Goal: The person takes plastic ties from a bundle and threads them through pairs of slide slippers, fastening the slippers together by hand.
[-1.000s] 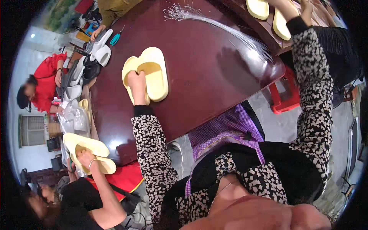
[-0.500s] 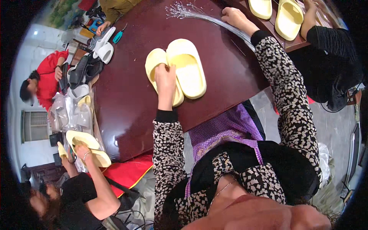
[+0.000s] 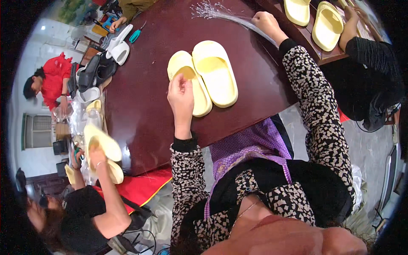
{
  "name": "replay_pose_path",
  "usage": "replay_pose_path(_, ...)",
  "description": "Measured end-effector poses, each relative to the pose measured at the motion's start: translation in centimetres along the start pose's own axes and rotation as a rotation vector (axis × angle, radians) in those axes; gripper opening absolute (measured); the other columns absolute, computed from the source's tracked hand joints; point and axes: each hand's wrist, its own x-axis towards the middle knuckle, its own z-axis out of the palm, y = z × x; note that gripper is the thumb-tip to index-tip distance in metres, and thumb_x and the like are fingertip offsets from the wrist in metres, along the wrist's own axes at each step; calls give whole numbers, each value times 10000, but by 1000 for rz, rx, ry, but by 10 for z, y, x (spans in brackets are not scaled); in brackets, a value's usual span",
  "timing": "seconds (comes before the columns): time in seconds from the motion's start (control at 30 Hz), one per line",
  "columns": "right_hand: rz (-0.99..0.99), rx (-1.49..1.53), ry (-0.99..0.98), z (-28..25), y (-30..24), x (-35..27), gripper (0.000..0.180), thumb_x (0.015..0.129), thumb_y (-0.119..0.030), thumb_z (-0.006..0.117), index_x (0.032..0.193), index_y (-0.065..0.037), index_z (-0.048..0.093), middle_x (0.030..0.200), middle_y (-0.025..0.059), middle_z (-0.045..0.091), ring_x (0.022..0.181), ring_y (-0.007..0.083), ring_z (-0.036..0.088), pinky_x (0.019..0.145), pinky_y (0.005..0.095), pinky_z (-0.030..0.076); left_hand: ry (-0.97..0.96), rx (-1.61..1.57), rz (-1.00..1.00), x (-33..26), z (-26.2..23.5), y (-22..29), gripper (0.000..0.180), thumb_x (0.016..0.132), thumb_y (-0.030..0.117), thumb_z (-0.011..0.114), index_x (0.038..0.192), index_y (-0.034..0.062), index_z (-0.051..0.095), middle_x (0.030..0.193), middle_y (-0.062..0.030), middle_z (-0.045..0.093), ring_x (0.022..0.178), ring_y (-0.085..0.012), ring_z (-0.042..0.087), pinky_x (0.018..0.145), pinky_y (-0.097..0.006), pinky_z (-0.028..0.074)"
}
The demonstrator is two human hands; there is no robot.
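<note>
A pair of pale yellow slippers point(image 3: 223, 83) lies side by side on the dark red table, toes away from me. My left hand point(image 3: 181, 100) is over the left edge of the left slipper, its fingers curled and pinched together. Whatever is between them, if anything, is too small to make out. At the table's far right, my right hand point(image 3: 267, 26) has its fingers closed at a bundle of thin clear plastic strands point(image 3: 225, 15). The strands fan out to the left with small knobbed ends, and part of the bundle is hidden under the hand and sleeve.
Teal-handled scissors point(image 3: 135, 35) lie at the far left. Grey, black and white slippers point(image 3: 92, 73) crowd the left edge. A co-worker's hand point(image 3: 97, 155) holds yellow slippers at lower left. More yellow slippers point(image 3: 327, 26) rest on a surface at upper right, beside another person's arm.
My left hand has drawn back out of the left slipper to its left edge. In the picture, the slippers appear slightly further right. My right hand stays at the strands.
</note>
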Motion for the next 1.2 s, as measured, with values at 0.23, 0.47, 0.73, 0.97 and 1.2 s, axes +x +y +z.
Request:
replay_pose_path(0.23, -25, 133, 31, 3, -4, 2, 256, 793, -269, 606, 887, -44, 684, 843, 173, 662, 845, 310, 636, 768, 378, 488, 158, -189, -73, -16, -40, -24, 252, 883, 92, 572, 1076, -70, 564, 915, -66, 608, 799, -110, 572, 720, -225, 470)
replay_pose_path(0.47, -45, 32, 18, -2, -13, -5, 267, 793, -269, 608, 904, -37, 681, 853, 179, 660, 846, 313, 636, 776, 376, 488, 185, -259, -113, -25, -53, -36, 198, 872, 67, 579, 1026, -57, 583, 878, -47, 610, 755, -81, 551, 682, -219, 464)
replay_pose_path(0.73, 9, 65, 25, -12, -21, -17, 274, 784, -268, 618, 904, -30, 679, 835, 187, 658, 814, 300, 640, 761, 376, 487, 102, -271, -153, -31, -45, -26, 189, 870, 67, 581, 1016, -52, 587, 865, -46, 611, 755, -77, 552, 680, -216, 464)
replay_pose_path(0.97, 106, 191, 71, -22, -31, -16, 259, 777, -256, 627, 877, -22, 675, 794, 176, 657, 787, 296, 638, 743, 370, 487, 41, -278, -134, -33, -35, -8, 200, 876, 82, 575, 1038, -35, 585, 850, -30, 604, 730, -66, 553, 642, -193, 452)
replay_pose_path(1.2, 104, 209, 171, -30, -16, 9, 236, 785, -238, 615, 862, -20, 665, 794, 173, 653, 801, 311, 635, 730, 375, 487, -133, -336, -83, 15, -10, 67, 203, 870, 86, 579, 1033, -33, 594, 877, -47, 620, 765, -78, 569, 663, -203, 462)
